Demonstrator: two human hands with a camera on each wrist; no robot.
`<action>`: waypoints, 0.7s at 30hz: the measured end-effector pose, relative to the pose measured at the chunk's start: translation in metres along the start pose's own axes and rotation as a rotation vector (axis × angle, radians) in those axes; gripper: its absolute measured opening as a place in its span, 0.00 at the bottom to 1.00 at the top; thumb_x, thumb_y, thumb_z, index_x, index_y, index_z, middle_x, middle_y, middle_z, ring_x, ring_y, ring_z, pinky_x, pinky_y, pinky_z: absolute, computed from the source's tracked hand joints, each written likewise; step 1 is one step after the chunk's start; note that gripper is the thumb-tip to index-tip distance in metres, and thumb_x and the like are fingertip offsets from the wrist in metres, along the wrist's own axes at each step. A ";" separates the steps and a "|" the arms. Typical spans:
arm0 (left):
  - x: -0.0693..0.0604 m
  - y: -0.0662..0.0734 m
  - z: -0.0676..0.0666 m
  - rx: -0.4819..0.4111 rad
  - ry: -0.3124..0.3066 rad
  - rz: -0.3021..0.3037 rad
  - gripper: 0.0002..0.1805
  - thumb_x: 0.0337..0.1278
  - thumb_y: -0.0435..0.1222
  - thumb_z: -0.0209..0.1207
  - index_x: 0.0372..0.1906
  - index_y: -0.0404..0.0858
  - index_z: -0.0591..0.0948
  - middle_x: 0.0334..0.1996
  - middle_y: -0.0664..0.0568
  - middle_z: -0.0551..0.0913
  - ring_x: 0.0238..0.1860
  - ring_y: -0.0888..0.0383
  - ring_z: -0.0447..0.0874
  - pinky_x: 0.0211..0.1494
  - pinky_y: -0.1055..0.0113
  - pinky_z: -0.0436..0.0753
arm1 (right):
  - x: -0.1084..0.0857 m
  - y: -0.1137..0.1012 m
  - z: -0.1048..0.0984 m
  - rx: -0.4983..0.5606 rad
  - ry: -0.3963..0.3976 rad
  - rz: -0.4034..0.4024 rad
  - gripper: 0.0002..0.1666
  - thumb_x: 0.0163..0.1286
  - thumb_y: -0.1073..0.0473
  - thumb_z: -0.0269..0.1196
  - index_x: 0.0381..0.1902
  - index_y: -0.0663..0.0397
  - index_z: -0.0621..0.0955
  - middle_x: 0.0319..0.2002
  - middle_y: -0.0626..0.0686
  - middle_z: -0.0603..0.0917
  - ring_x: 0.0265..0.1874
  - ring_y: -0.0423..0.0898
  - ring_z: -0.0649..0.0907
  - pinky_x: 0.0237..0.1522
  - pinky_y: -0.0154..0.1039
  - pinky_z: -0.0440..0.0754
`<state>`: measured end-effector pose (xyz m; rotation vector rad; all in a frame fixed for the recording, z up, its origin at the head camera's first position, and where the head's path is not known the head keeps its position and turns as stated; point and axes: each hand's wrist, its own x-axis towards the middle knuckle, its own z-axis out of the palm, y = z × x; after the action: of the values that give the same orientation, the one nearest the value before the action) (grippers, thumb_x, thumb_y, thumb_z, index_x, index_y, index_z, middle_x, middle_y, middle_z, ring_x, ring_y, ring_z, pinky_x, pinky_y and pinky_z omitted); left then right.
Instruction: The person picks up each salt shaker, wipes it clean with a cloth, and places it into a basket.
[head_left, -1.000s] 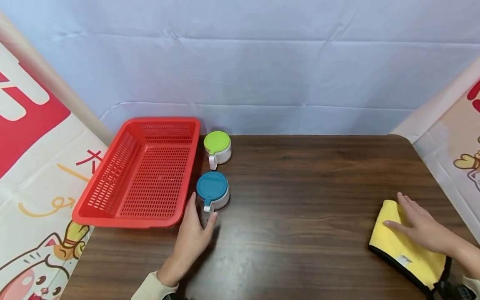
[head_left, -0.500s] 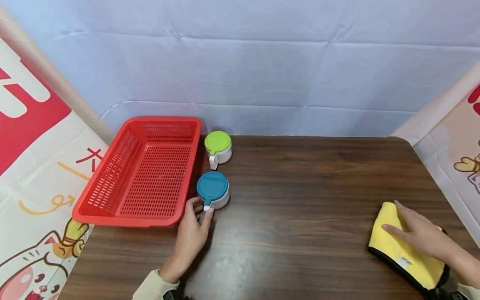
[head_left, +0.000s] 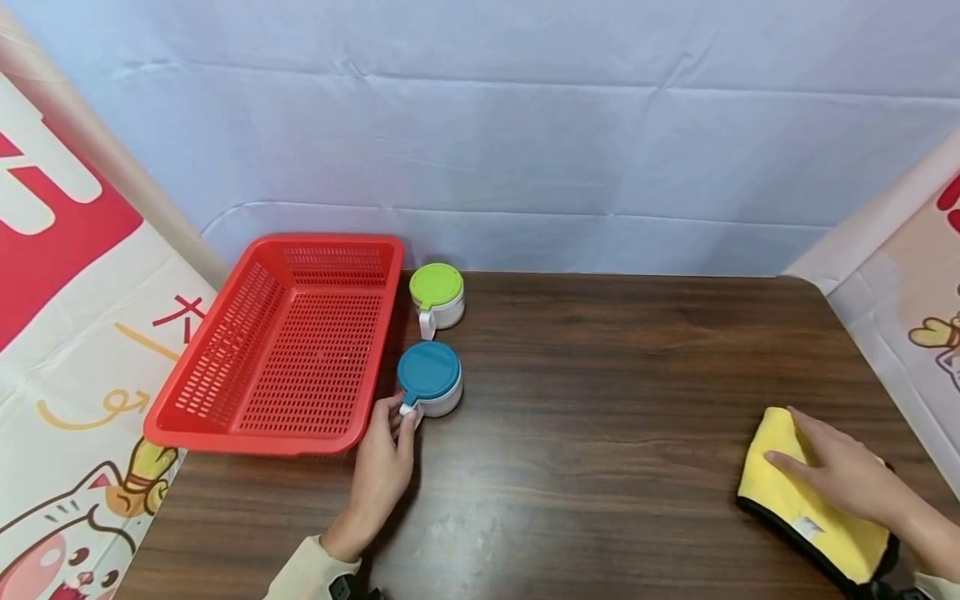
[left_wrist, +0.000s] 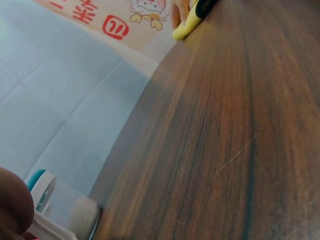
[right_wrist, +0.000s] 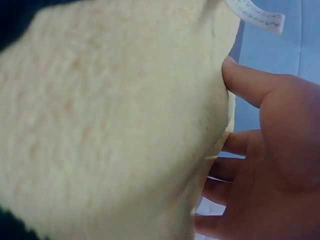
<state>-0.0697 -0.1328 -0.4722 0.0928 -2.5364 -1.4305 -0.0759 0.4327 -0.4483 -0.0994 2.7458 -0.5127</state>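
A seasoning jar (head_left: 430,375) with a blue lid and white handle stands upright right of the red basket. My left hand (head_left: 381,462) pinches its handle between thumb and fingers. In the left wrist view a fingertip (left_wrist: 15,202) lies against the handle, and the jar's clear body (left_wrist: 65,202) shows partly. At the table's right side, my right hand (head_left: 847,471) grips a folded yellow towel (head_left: 810,508) with black edging. The right wrist view shows the thumb (right_wrist: 245,80) on the towel's near face and the other fingers partly hidden at its edge.
A red perforated basket (head_left: 390,333) stands at the left. Behind the blue-lidded jar is a similar jar (head_left: 437,296) with a green lid. The brown wooden table (head_left: 600,417) meets a pale cloth backdrop (head_left: 562,150), with printed sheets at both sides.
My left fingers have closed on the jar's handle, and the jar has shifted slightly to the right. My right hand, earlier flatter on the towel, has curled its fingers and bunched it.
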 end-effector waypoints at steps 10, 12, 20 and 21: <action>0.006 -0.002 -0.001 0.096 0.040 0.023 0.09 0.74 0.30 0.56 0.51 0.28 0.78 0.41 0.41 0.85 0.43 0.48 0.83 0.47 0.50 0.81 | -0.001 -0.002 -0.003 -0.090 0.067 0.037 0.57 0.74 0.35 0.60 0.68 0.87 0.59 0.60 0.89 0.63 0.54 0.87 0.66 0.46 0.79 0.66; 0.007 -0.002 0.000 0.086 0.048 0.017 0.09 0.74 0.30 0.56 0.51 0.28 0.78 0.40 0.41 0.85 0.43 0.49 0.83 0.47 0.50 0.81 | -0.001 -0.002 -0.003 -0.090 0.070 0.043 0.57 0.73 0.34 0.60 0.67 0.87 0.59 0.59 0.90 0.63 0.53 0.87 0.65 0.46 0.80 0.65; 0.010 -0.003 0.004 -0.029 0.072 -0.042 0.11 0.78 0.32 0.51 0.53 0.28 0.76 0.46 0.38 0.84 0.51 0.45 0.82 0.57 0.45 0.79 | -0.001 -0.001 -0.002 -0.068 0.073 0.048 0.57 0.74 0.35 0.60 0.68 0.87 0.59 0.60 0.90 0.62 0.53 0.86 0.64 0.47 0.80 0.64; 0.010 -0.004 0.005 -0.050 0.069 -0.049 0.11 0.78 0.33 0.51 0.53 0.28 0.76 0.47 0.38 0.84 0.53 0.44 0.82 0.58 0.45 0.79 | -0.001 -0.001 -0.002 -0.066 0.073 0.047 0.57 0.74 0.35 0.60 0.68 0.87 0.59 0.60 0.90 0.62 0.54 0.86 0.64 0.47 0.81 0.64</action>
<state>-0.0805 -0.1324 -0.4760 0.1937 -2.4573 -1.4819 -0.0753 0.4326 -0.4455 -0.0332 2.8295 -0.4206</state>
